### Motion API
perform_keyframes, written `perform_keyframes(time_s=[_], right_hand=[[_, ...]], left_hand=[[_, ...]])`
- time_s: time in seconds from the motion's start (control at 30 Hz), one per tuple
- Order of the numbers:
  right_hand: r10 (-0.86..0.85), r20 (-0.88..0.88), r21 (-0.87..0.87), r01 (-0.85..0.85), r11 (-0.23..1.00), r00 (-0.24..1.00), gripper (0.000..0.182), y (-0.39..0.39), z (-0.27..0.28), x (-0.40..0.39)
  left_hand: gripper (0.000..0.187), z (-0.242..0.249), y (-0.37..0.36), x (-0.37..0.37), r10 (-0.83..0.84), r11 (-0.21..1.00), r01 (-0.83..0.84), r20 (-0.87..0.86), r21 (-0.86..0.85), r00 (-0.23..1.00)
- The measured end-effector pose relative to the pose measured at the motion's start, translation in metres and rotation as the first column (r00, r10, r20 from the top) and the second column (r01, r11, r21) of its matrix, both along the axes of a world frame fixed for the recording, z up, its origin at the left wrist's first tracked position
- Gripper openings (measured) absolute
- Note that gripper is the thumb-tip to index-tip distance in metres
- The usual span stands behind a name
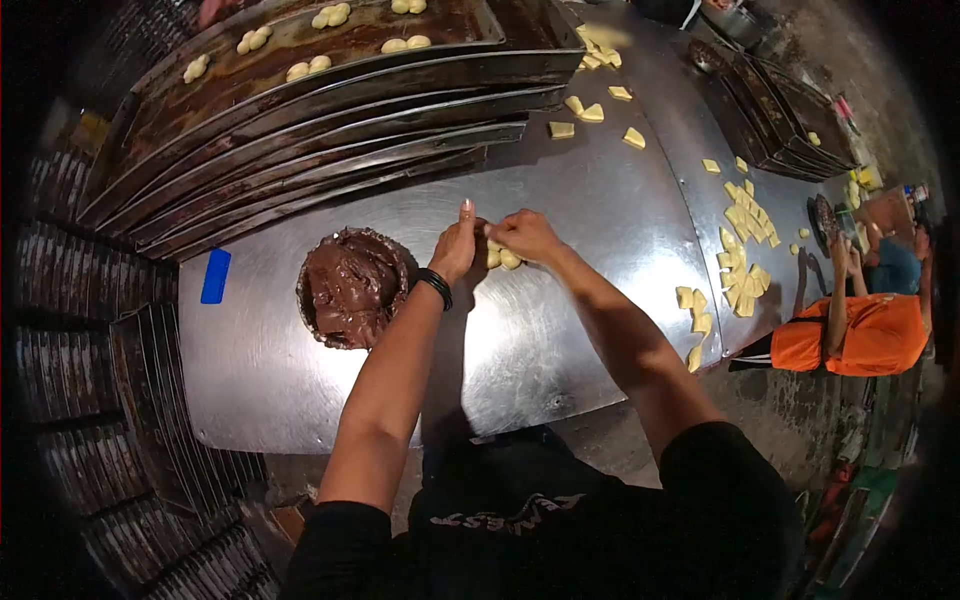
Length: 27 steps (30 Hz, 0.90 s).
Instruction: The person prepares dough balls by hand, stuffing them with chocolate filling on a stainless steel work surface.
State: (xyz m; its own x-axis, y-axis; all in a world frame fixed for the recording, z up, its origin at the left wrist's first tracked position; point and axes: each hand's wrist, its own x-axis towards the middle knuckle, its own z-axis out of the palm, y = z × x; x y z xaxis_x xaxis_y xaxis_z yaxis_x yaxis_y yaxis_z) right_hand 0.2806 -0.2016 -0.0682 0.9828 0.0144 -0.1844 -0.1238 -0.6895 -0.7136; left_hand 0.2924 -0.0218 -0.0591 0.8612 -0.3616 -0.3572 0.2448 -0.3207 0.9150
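My left hand [455,247], with a dark band at the wrist, is over the steel table with its thumb pointing up. Its other fingers curl inward and are mostly hidden, as is anything in them. Close beside it, my right hand [530,237] has its fingers drawn together in a pinch; I cannot make out what they hold. Just below the fingertips sit small pale-yellow dough balls [508,259], partly covered by the hands. To the left of my left hand stands a round bowl of thick chocolate filling [352,285], its rim smeared brown.
Stacked baking trays [330,125] border the table's far left, with paired dough balls [310,68] on top. Cut dough pieces [745,215] lie scattered at right. A blue scraper [215,276] rests at left. A person in an orange shirt [850,335] works at the right end.
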Motion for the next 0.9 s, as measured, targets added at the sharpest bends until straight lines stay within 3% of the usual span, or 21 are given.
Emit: perform_keyframes(time_s=[0.07,0.1,0.13,0.23,0.33,0.37,0.43,0.47,0.53,0.6,0.67,0.73,0.77,0.83,0.9], right_hand=[[0.023,-0.372,0.328,0.109,0.938,0.928,0.031,-0.008,0.021,0.002],[-0.024,-0.292,0.412,0.148,0.899,0.956,0.036,-0.007,0.034,-0.011],[0.013,-0.294,0.36,0.099,0.928,0.956,0.036,-0.011,0.035,-0.015],[0.121,-0.302,0.177,-0.069,0.982,0.946,0.039,-0.013,0.036,-0.01],[0.351,0.06,-0.246,-0.327,0.912,0.934,0.04,0.002,0.017,-0.021],[0.307,0.116,-0.083,-0.298,0.951,0.945,0.036,0.002,0.011,-0.02],[0.214,0.08,-0.158,-0.2,0.967,0.974,0.031,0.0,0.007,-0.026],[0.185,0.088,-0.203,-0.164,0.965,0.979,0.028,0.003,0.01,-0.023],[0.189,0.079,-0.257,-0.163,0.953,0.979,0.027,0.016,0.005,-0.031],[0.237,0.413,-0.356,-0.083,0.931,0.879,0.032,0.036,0.004,-0.047],[0.169,0.395,-0.444,0.027,0.896,0.903,0.038,0.045,-0.025,-0.039],[0.253,0.155,-0.198,-0.22,0.955,0.955,0.042,0.043,0.002,-0.04],[0.212,0.072,-0.033,-0.21,0.977,0.975,0.04,0.05,0.021,-0.047],[0.23,-0.048,0.234,-0.213,0.949,0.972,0.039,0.079,0.083,-0.061],[0.295,-0.119,0.507,-0.197,0.839,0.948,0.042,0.127,0.159,-0.07]], left_hand=[[0.087,0.001,0.002,-0.007,0.038,0.999,-0.037,-0.041,0.018,0.998],[0.088,0.016,0.004,-0.015,0.035,0.999,-0.037,-0.109,-0.018,0.993],[0.089,0.028,0.005,-0.018,0.026,0.998,-0.035,-0.164,-0.053,0.986],[0.093,0.014,0.006,-0.02,-0.017,0.999,0.016,0.046,0.029,0.999],[0.095,0.008,0.004,-0.031,-0.007,1.0,0.007,0.02,0.021,1.0],[0.095,0.004,0.007,-0.033,-0.021,0.999,0.021,-0.007,-0.025,1.0],[0.091,-0.006,0.0,-0.045,0.027,0.897,-0.164,-0.32,-0.411,0.947],[0.09,-0.009,-0.004,-0.044,0.009,0.77,-0.286,-0.438,-0.571,0.899],[0.084,-0.038,-0.007,-0.036,0.073,0.805,-0.308,-0.431,-0.507,0.899],[0.073,0.023,-0.002,-0.054,-0.084,0.726,-0.237,-0.425,-0.645,0.901],[0.061,0.046,0.019,-0.051,-0.107,0.955,0.108,0.017,-0.276,0.994],[0.052,0.082,0.056,-0.064,-0.079,0.979,0.119,0.23,-0.167,0.97],[0.051,0.091,0.078,-0.079,0.072,0.899,-0.012,0.119,-0.439,0.99],[0.049,0.129,0.163,-0.103,0.124,0.879,0.091,0.409,-0.468,0.904],[0.048,0.135,0.253,-0.13,0.278,0.78,-0.068,0.247,-0.622,0.928]])
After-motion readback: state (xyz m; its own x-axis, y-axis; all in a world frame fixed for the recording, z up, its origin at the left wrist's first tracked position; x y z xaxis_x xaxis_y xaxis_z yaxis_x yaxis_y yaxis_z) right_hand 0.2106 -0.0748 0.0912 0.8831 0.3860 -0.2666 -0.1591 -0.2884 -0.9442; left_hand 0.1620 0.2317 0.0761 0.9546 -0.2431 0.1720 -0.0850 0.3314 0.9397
